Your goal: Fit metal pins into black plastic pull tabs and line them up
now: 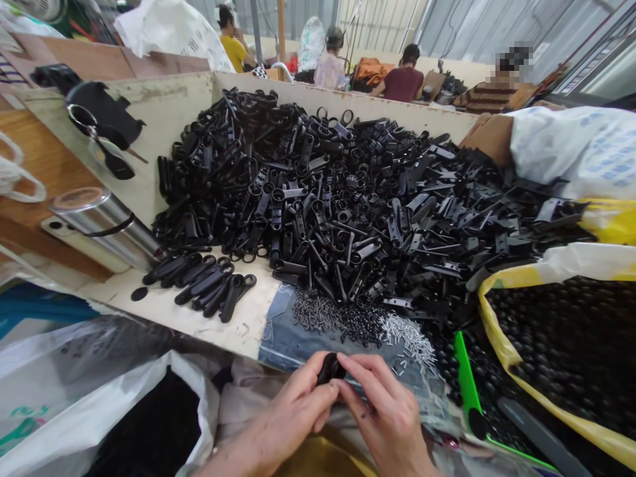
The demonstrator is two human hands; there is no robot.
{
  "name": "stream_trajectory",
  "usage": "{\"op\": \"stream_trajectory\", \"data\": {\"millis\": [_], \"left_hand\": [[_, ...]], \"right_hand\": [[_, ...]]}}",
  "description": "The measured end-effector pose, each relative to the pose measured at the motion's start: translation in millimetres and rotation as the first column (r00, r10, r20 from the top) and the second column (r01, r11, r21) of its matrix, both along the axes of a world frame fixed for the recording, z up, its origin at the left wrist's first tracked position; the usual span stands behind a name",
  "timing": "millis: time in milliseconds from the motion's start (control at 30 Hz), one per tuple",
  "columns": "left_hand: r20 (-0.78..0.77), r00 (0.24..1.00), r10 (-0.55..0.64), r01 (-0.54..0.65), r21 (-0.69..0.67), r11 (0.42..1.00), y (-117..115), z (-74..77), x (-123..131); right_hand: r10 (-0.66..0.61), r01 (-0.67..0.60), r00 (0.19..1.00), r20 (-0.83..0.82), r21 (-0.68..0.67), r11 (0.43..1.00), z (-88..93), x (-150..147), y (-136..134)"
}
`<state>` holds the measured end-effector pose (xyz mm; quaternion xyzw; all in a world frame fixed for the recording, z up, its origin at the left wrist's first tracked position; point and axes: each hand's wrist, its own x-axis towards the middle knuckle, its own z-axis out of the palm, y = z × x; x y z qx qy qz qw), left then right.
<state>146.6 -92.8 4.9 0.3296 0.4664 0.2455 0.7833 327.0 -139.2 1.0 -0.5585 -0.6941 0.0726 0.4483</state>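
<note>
My left hand [303,397] is closed around a small black plastic part [330,368] in front of my lap. Thumb and fingers of my right hand [382,404] pinch the same part from the other side, and its lower end is hidden by the fingers. Just beyond the hands lies a blue denim cloth [283,334]. On it are small dark screws [318,311], small black pieces [360,324] and silver pins [410,338] in heaps. A row of black handle-like parts with ringed ends [216,285] lies to the left.
A large heap of black plastic parts [318,192] fills the walled table. A steel flask [112,222] stands at left. An open white sack [206,411] is near left; a yellow-edged sack [489,324] of black balls and a green strip [467,381] are right. Several people sit beyond.
</note>
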Motion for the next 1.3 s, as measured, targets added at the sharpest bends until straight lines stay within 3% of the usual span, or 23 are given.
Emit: {"op": "stream_trajectory", "data": {"millis": [167, 267, 400, 600, 733, 900, 967, 1000, 1100, 1133, 1167, 1200, 1233, 1300], "left_hand": [[-0.111, 0.979, -0.17, 0.179, 0.069, 0.981, -4, -2.5, 4], [-0.128, 0.978, -0.163, 0.181, 0.146, 0.973, -3, -1.1, 11], [-0.113, 0.979, -0.167, 0.187, 0.195, 0.963, 1, 3.5, 16], [0.074, 0.96, -0.271, 0.266, 0.07, 0.961, 1, 13.7, 8], [0.091, 0.958, -0.272, 0.251, 0.192, 0.949, -3, 9.6, 3], [-0.081, 0.947, -0.311, 0.319, 0.349, 0.881, -5, -5.0, -4], [-0.201, 0.926, -0.32, 0.377, 0.444, 0.813, -1, -4.7, -8], [-0.283, 0.909, -0.307, 0.415, 0.521, 0.746, 1, -2.7, -9], [-0.575, 0.808, -0.13, 0.568, 0.698, 0.436, 9, 4.9, -9], [-0.643, 0.764, -0.057, 0.619, 0.705, 0.347, 11, 6.6, -9], [-0.683, 0.73, -0.001, 0.653, 0.697, 0.295, 12, 7.4, -8], [-0.703, 0.711, 0.022, 0.668, 0.685, 0.29, 13, 7.3, -7], [-0.703, 0.711, 0.01, 0.662, 0.674, 0.329, 13, 6.6, -6], [-0.652, 0.754, -0.079, 0.587, 0.615, 0.527, 14, 4.6, -5]], "right_hand": [[-0.036, 0.036, 0.999, 0.001, 0.065, 0.997, -4.2, -8, -4], [-0.053, 0.052, 0.999, 0.003, 0.042, 0.998, -10.9, -13, -7], [-0.055, 0.054, 0.998, -0.043, -0.035, 0.998, -13.4, -12, -10], [-0.015, -0.117, 0.933, -0.36, -0.342, 0.932, 2.5, 3, -15], [-0.078, -0.079, 0.915, -0.397, -0.364, 0.928, -5.0, -4, -20], [-0.166, -0.073, 0.837, -0.521, -0.407, 0.911, -23.7, -21, -19], [-0.178, -0.08, 0.814, -0.554, -0.41, 0.909, -23.2, -22, -16], [-0.18, -0.087, 0.804, -0.567, -0.411, 0.908, -21.3, -21, -14], [-0.198, -0.14, 0.743, -0.64, -0.437, 0.889, -13.8, -15, -6], [-0.214, -0.157, 0.717, -0.664, -0.452, 0.878, -12.0, -13, -3], [-0.231, -0.168, 0.699, -0.677, -0.469, 0.867, -10.8, -12, 0], [-0.242, -0.178, 0.692, -0.68, -0.486, 0.856, -10.3, -11, 3], [-0.247, -0.184, 0.697, -0.674, -0.5, 0.847, -10.3, -10, 5], [-0.229, -0.191, 0.722, -0.653, -0.506, 0.841, -11.1, -10, 9]]}}
